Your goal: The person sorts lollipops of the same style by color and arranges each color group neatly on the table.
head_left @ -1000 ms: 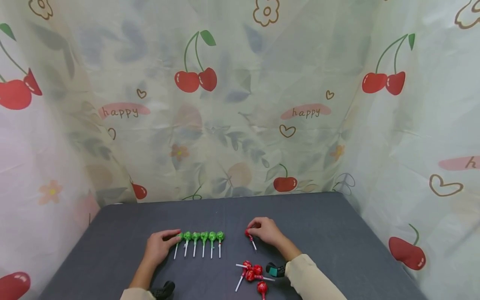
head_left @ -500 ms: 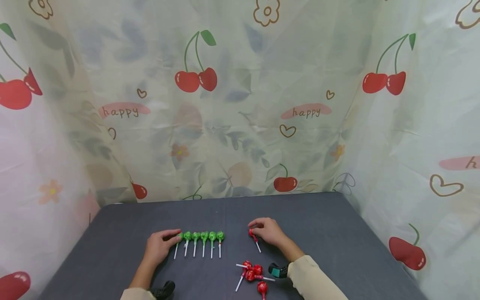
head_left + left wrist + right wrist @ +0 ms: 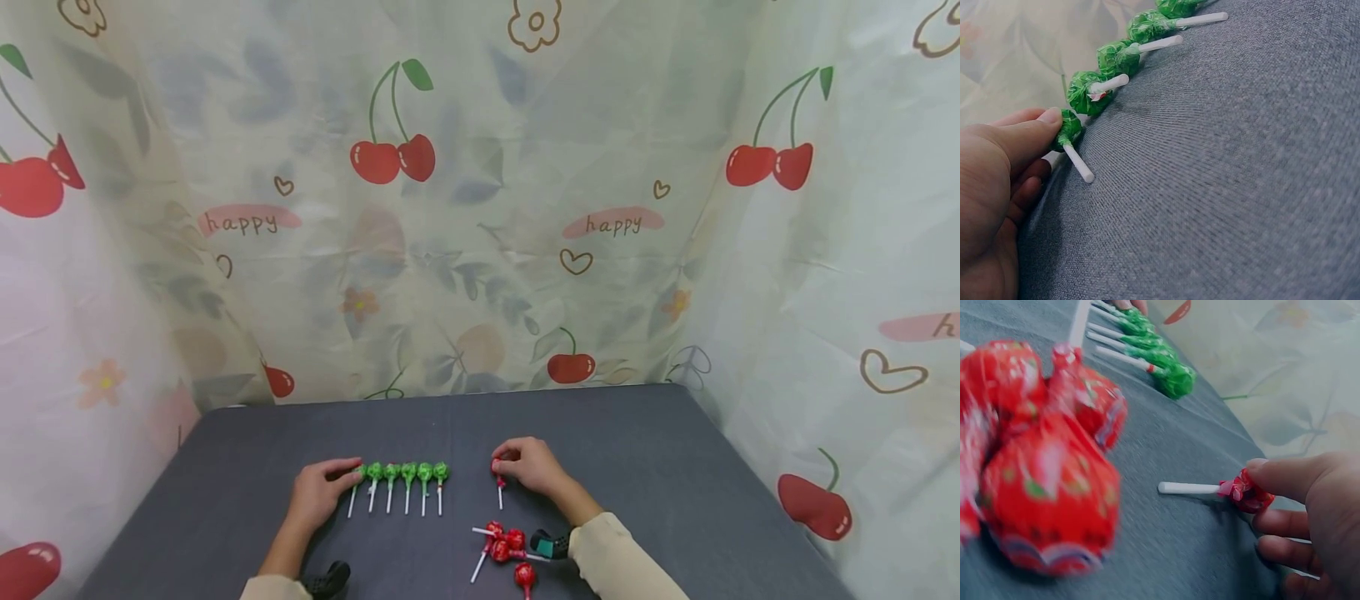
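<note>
My left hand (image 3: 315,493) pinches the wrapped head of the leftmost green lollipop (image 3: 1070,129) between thumb and fingers. That lollipop ends a row of several green lollipops (image 3: 408,472), all with white sticks toward me. To the right of the row, my right hand (image 3: 531,463) holds a red lollipop (image 3: 1252,494) by its head, thumb on top and fingers curled beside it. Its white stick points toward me in the head view. Nearer to me, several red lollipops (image 3: 500,550) lie in a loose pile with sticks pointing different ways, looming large in the right wrist view.
A single red lollipop (image 3: 525,575) lies just in front of the pile, at the bottom of the head view. Dark grey cloth covers the table (image 3: 630,467). A cherry-printed curtain (image 3: 480,250) stands behind the table and along both sides.
The right hand shifted slightly right, then back left, with the red lollipop. Its stick swung from slanting rightward to nearly straight toward me. The left hand and the green row stayed put.
</note>
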The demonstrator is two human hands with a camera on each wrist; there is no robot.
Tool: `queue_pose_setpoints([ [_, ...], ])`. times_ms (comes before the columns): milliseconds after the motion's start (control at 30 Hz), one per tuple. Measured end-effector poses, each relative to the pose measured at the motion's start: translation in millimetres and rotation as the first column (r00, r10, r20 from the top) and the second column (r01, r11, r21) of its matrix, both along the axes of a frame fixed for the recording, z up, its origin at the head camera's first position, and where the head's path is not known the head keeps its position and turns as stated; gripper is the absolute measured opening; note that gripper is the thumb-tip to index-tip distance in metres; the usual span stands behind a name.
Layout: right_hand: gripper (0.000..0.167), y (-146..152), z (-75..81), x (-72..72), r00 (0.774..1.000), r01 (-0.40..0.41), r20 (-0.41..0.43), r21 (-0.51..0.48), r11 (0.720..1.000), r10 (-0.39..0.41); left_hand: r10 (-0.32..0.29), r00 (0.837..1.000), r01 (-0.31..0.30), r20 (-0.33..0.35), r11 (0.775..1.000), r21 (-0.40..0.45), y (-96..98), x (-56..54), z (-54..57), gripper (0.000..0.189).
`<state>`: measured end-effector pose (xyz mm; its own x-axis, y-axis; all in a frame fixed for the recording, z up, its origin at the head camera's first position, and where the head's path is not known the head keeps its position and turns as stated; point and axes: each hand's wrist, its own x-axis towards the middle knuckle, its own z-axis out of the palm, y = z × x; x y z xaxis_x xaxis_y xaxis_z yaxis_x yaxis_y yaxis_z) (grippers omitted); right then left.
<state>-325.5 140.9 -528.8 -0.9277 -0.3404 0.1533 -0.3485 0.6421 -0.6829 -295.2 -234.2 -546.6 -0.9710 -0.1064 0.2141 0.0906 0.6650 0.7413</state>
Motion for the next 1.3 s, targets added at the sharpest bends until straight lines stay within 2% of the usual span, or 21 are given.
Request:
queue_pose_setpoints([
  [500, 0.011, -13, 0.2, 3.4, 1.0, -0.004, 0.0, -0.001, 1.0, 0.004, 0.004, 1.0, -0.004, 0.006, 1.0, 0.001, 0.1, 0.1, -2.9, 0.028],
  [900, 0.023, -5, 4.1, 4.7, 1.0, 0.024, 0.016, -0.074, 0.997, -0.022, -0.012, 1.0, 0.011, 0.011, 1.0, 0.019, -1.1, 0.5, -0.5, 0.027],
  [1133, 0.019, 0, 7.5, 14.7, 1.0, 0.013, -0.013, -0.08, 0.997, -0.014, -0.013, 1.0, 0.013, -0.004, 1.0, 0.009, -1.3, 0.6, 0.6, 0.027],
  [1300, 0.017, 1, 8.8, 28.1, 0.999, -0.049, -0.006, -0.076, 0.996, 0.048, -0.014, 1.0, 0.014, 0.009, 1.0, 0.009, -1.0, 0.3, 1.0, 0.027],
])
